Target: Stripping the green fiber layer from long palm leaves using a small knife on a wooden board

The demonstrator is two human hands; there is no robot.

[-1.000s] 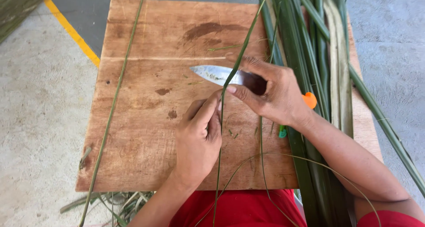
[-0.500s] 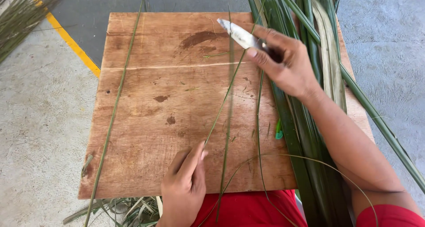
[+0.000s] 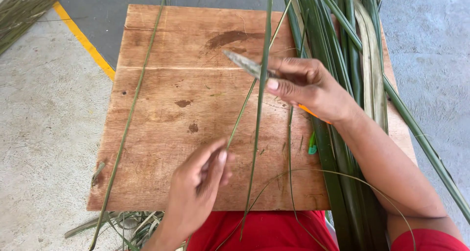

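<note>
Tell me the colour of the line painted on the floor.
Yellow: the painted line runs diagonally at upper left in the head view.

Board (image 3: 186,84): bare wood, matt, unfinished, visible grain, dark stains and small nicks, one crack line across. Knife (image 3: 245,64) in right hand (image 3: 308,84): metal blade, dull grey, worn, low sheen. Orange bit (image 3: 313,114) under that hand looks like smooth plastic. Leaf strip (image 3: 257,133) across the board: plant fibre, green, smooth, slightly waxy. Leaf bundle (image 3: 352,60): same material, glossier green, one paler dry blade, matt. Thin strip (image 3: 129,119) near the board's left edge: dull green. Floor (image 3: 44,123): concrete, rough, matt, with yellow painted line (image 3: 83,40). Red cloth (image 3: 269,231): matt fabric.
</note>
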